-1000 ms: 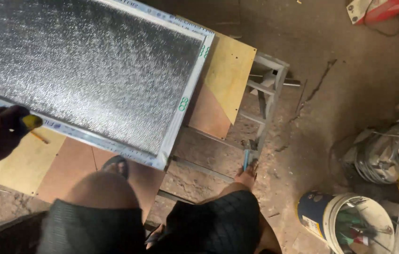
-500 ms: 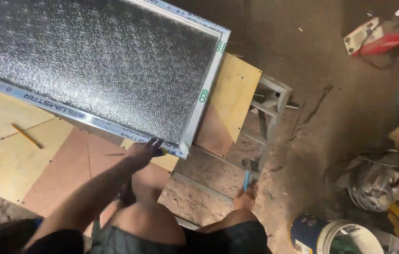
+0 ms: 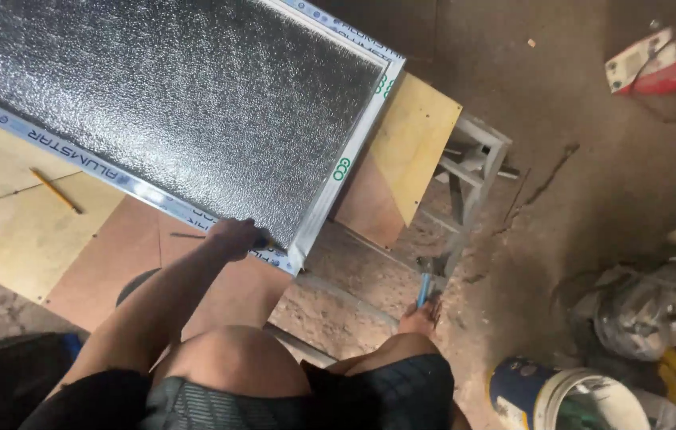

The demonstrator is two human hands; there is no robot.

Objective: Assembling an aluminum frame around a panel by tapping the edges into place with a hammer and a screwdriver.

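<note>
Head view shows one hand (image 3: 234, 237), which side I cannot tell, curled closed on the near rail of the textured frosted-glass panel in its silver aluminium frame (image 3: 162, 103), close to the frame's corner at about five o'clock; the other hand is out of sight. That panel lies flat on the pale plywood worktop (image 3: 11, 231), its right end overhanging toward three o'clock. With only one grip so near the corner, it could slide or tip off, toward the grey metal stand (image 3: 473, 159).

Framed panel (image 3: 170, 103) lies on workbench (image 3: 11, 231), pencil (image 3: 56, 190) beside it.
</note>
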